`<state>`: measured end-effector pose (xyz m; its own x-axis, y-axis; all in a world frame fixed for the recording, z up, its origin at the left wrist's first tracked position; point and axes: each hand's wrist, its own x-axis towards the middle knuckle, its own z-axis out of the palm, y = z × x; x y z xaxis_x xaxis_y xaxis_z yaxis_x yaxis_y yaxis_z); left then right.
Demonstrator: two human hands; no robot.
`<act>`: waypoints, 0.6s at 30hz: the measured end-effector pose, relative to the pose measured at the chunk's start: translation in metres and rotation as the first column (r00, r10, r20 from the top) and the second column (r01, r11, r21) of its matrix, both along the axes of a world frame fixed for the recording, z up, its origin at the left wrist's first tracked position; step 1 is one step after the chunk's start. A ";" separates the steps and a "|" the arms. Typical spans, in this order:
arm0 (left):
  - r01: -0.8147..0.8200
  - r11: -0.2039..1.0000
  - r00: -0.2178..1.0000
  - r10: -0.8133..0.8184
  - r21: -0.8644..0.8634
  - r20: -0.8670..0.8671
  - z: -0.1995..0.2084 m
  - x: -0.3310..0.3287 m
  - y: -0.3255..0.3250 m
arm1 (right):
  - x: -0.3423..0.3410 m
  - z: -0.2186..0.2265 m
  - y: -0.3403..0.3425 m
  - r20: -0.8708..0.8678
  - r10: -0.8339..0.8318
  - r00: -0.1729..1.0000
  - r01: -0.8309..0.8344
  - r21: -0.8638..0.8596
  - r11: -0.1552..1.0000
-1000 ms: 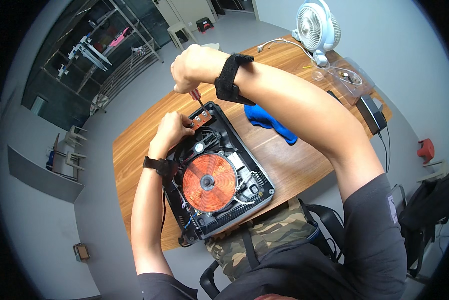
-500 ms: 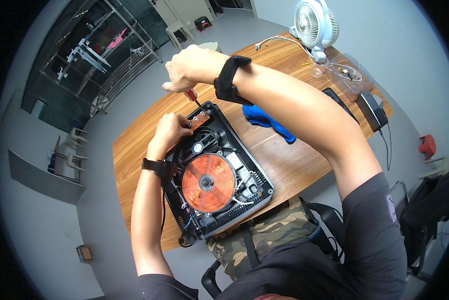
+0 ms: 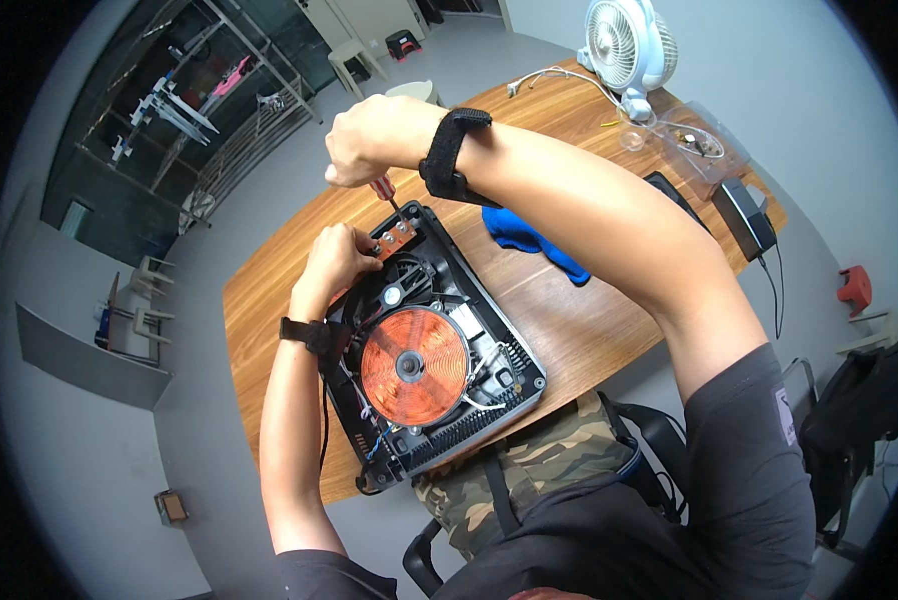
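An opened induction cooker (image 3: 529,392) lies on the table before me, its round copper coil (image 3: 437,350) and black fan (image 3: 414,272) exposed. Along its far end sits a narrow orange-brown circuit board (image 3: 397,238) with several small round parts on it. My right hand (image 3: 374,140) is closed around a screwdriver (image 3: 384,188) with a red handle. The shaft points down at the board's right end; whether the tip sits in a screw is too small to tell. My left hand (image 3: 337,258) pinches the left part of the board, its fingertips partly hidden.
A blue cloth-like item (image 3: 534,243) lies right of the cooker, under my right forearm. Farther right are a white fan (image 3: 624,50), a clear plastic box (image 3: 704,150) with small parts, and a black box-shaped device (image 3: 744,220) with a cable. The wooden table (image 3: 609,330) ends close to my lap.
Hardly anything differs. My right hand has shifted very slightly with the screwdriver, which stays over the same end of the board. The left hand keeps its place.
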<state>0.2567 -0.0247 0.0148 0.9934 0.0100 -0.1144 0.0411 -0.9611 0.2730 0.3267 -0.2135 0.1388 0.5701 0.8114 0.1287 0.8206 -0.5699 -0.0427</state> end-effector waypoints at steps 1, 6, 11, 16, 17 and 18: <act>0.009 1.000 1.000 -0.009 0.005 0.008 0.000 -0.001 0.000 | -0.002 0.005 -0.002 -0.032 -0.005 0.999 0.004 -0.040 0.999; 0.009 1.000 1.000 -0.009 0.000 0.021 -0.003 -0.001 0.003 | -0.003 0.015 -0.002 -0.157 -0.007 0.988 -0.022 -0.183 0.983; 0.021 1.000 0.999 -0.021 0.016 0.031 -0.003 0.002 -0.001 | 0.015 -0.012 0.004 0.062 0.049 0.997 -0.055 0.087 0.995; 0.002 1.000 1.000 -0.002 -0.007 0.023 -0.003 0.001 0.002 | 0.007 -0.005 0.013 0.044 -0.004 0.999 0.006 -0.037 0.999; 0.001 1.000 1.000 -0.001 -0.007 0.017 -0.002 0.002 0.000 | 0.008 -0.006 0.014 0.005 -0.049 0.999 0.049 -0.050 0.998; 0.003 1.000 1.000 -0.003 -0.008 0.024 -0.003 0.000 0.002 | 0.006 -0.005 0.013 -0.014 -0.059 0.998 0.059 -0.030 0.998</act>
